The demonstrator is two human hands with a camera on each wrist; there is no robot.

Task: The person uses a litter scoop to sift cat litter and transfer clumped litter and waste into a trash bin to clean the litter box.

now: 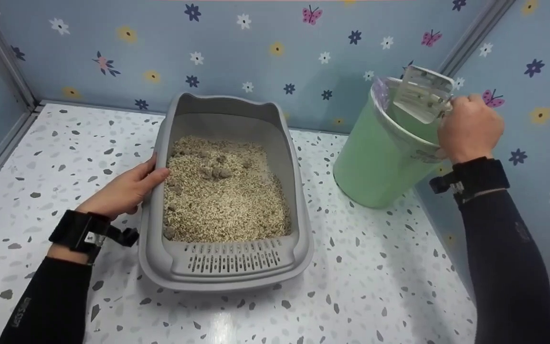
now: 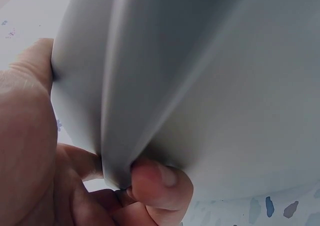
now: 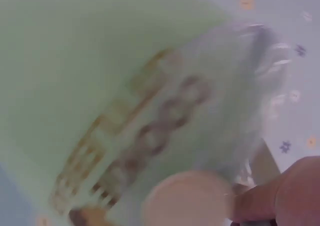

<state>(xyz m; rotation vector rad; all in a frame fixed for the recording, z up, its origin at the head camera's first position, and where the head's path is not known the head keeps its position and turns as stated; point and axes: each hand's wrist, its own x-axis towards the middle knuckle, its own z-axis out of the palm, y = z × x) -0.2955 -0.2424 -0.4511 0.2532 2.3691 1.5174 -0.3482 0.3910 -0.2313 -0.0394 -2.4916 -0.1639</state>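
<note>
So closest to us we've got two black sleeves point(image 1: 509, 277), then the slotted front panel point(image 1: 234, 258) of a gray litter box point(image 1: 227, 125) sitting on a speckled white surface point(image 1: 365, 282). Our left hand point(image 1: 124, 188) grips the box's left rim: thumb over the top edge, fingers curled up under the lip, so the rim's sandwiched between them. Inside we see tan litter point(image 1: 227, 210) with some grayish clumps point(image 1: 216, 173) toward the back half.

Over on the right, our right hand point(image 1: 473, 125) is closed around the handle of a clear litter scoop point(image 1: 423, 91). The scoop's head sticks out to the left of the fingers, tilted over the mouth of a green trash bin point(image 1: 375, 162) with a plastic liner point(image 1: 381, 93). Behind it all we've got blue floral wall panels point(image 1: 256, 43).
</note>
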